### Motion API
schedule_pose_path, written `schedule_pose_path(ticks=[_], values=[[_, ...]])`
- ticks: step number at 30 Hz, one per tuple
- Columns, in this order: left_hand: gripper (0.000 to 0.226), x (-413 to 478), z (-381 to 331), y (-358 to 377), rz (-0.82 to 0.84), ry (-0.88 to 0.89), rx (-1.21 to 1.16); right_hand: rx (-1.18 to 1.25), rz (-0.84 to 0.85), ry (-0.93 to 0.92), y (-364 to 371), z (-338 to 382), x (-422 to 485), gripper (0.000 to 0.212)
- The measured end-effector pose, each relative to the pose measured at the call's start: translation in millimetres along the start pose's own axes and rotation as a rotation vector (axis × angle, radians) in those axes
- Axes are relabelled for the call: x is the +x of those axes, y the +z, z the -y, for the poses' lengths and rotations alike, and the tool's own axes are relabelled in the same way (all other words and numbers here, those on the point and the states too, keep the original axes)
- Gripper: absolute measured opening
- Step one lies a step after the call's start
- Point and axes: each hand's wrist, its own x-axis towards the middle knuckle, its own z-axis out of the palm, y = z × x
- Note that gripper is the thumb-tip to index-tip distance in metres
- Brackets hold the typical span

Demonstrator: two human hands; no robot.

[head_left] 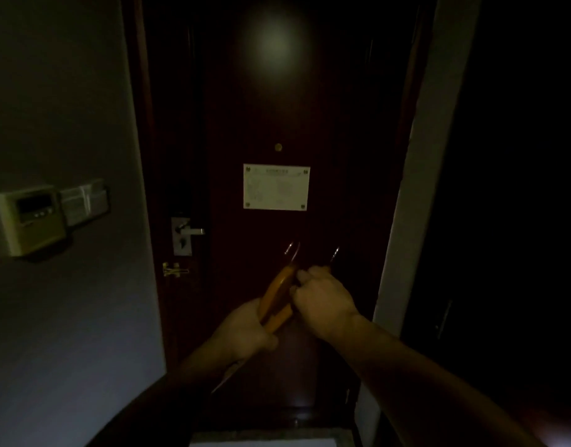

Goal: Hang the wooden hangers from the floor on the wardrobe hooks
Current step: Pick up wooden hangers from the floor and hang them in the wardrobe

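The room is very dim. I hold a bunch of orange-brown wooden hangers in front of a dark door. My left hand grips their lower ends. My right hand is closed around the upper part of the bunch, near the necks. Two metal hanger hooks stick up above my right hand, the second hook further right. No wardrobe hooks can be made out; the right side of the view is black.
A dark red door with a white notice, a lever handle and a brass latch stands straight ahead. A thermostat and switch plate are on the left wall. A pale frame edge borders a dark opening at right.
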Motion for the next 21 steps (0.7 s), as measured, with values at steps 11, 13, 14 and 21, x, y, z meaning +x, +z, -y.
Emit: schedule_pose_path(ticks=[11,13,14,21], values=[[0.042,-63,-52,-73,0.155,0.217,0.014,0.285,-0.264,0.568,-77,-25,-82,0.057],[0.048,-79,-55,-85,0.250,0.231,-0.016,0.340,-0.156,0.659,-87,-26,-100,0.068],[0.052,-86,-57,-90,0.307,0.232,-0.038,0.380,-0.112,0.687,-93,-25,-109,0.073],[0.064,-128,-92,-86,0.594,0.278,0.044,0.691,-0.042,0.920,-128,-8,-194,0.047]])
